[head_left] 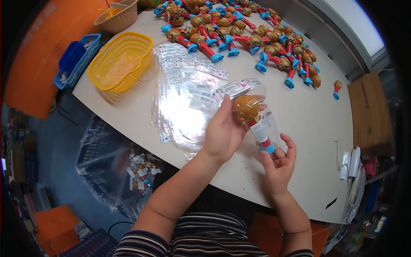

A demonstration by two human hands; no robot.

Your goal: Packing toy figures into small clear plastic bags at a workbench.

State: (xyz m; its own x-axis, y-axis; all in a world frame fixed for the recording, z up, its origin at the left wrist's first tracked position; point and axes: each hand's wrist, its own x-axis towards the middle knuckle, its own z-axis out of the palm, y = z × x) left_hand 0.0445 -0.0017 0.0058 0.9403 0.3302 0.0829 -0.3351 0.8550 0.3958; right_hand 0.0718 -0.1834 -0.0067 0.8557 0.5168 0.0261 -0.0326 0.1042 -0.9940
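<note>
A toy with a round brown head [247,107], red stem and blue base lies tilted inside a clear plastic bag [269,122] with a white printed header. My left hand [224,133] is closed around the head end, its thumb along the bag near the header. At the blue base [267,148], my right hand [280,169] pinches the bag's lower end between thumb and fingers, with the index finger raised. A white label covers part of the red stem. To the left, a stack of flat clear bags [180,115] with printed headers lies on the table.
Many loose matching toys [222,32] cover the table's far side; a single toy [337,90] lies far right. A yellow basket [96,68] and a blue basket [92,49] stand left. Below the table's left edge, bagged toys [143,171] fill a lined crate. A cardboard box [370,113] stands right.
</note>
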